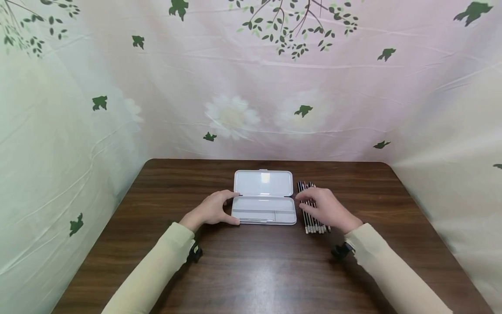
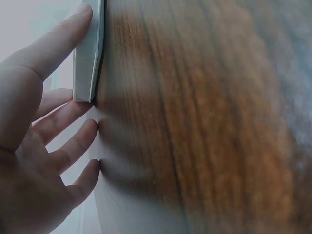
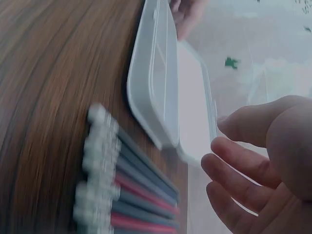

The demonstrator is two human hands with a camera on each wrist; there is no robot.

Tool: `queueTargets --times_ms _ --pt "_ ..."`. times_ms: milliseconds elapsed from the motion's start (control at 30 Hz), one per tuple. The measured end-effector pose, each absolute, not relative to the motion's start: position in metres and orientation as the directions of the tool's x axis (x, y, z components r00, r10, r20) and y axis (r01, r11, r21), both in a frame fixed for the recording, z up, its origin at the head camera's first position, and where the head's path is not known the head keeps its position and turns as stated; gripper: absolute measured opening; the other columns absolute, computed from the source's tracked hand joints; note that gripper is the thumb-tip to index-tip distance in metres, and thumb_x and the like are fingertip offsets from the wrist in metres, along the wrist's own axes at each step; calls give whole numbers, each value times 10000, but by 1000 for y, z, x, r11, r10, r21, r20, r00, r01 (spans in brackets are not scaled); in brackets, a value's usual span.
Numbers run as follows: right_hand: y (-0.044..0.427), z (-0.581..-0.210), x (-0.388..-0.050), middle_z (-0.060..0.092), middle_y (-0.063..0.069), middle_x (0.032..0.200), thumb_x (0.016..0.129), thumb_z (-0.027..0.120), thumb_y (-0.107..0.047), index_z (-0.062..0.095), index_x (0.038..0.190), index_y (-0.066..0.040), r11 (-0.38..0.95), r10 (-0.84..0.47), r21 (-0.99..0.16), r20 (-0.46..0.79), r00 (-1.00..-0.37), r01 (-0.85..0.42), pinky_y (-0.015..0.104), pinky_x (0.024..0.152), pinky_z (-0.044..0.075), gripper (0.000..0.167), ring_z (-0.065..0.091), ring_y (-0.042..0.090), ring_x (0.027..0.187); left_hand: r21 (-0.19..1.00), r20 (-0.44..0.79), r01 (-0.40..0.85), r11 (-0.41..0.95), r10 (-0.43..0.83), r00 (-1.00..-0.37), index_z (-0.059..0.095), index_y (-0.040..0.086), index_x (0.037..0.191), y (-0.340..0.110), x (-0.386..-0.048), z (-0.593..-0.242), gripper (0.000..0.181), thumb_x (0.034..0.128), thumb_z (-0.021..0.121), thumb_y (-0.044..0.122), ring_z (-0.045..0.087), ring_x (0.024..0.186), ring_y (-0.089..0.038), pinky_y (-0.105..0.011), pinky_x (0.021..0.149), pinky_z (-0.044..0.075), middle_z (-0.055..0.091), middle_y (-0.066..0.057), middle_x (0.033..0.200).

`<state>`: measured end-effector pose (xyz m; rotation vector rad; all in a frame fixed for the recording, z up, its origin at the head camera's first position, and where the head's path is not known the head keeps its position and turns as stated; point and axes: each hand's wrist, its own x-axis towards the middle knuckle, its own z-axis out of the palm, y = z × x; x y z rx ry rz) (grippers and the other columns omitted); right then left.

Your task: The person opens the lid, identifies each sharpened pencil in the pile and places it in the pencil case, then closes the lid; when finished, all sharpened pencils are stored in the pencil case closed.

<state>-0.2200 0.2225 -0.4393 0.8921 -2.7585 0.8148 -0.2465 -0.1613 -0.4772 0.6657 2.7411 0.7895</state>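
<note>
A white pencil case [image 1: 263, 204] lies open on the table, its lid [image 1: 255, 183] folded back and its divided tray bare. My left hand [image 1: 215, 208] touches the case's left end, thumb at the front corner and fingers spread; in the left wrist view the thumb lies along the case's edge [image 2: 87, 68]. Right of the case lies a row of pencils [image 1: 310, 218], dark and some red, eraser ends toward me. Over them hovers my right hand [image 1: 325, 208], fingers slightly bent and holding nothing, with the pencils [image 3: 141, 190] below it in the right wrist view.
The dark wooden table [image 1: 259, 270] extends around the case. A pale cloth [image 1: 259, 78] printed with leaves, flowers and green birds hangs behind it and at both sides. Each wrist wears a small black device.
</note>
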Motion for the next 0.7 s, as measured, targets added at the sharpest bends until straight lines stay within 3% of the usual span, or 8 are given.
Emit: queueTargets --times_ms 267,700 --pt "258 -446 -219 760 104 1079 943 766 -73 765 1141 -18 765 -429 -447 184 -884 -464 477 828 592 206 710 240 952 548 -73 367 751 480 -874 545 143 1533 -161 -246 -478 979 724 963 501 615 1169 -229 -439 1033 508 605 -30 1450" --pt "281 -461 -218 756 119 1056 931 779 -100 742 1154 -15 811 -372 -448 101 -923 -376 437 753 589 241 700 186 860 541 -69 376 752 485 -872 544 147 1535 -161 -247 -477 984 720 962 508 619 1155 -233 -450 1018 513 610 -23 1436"
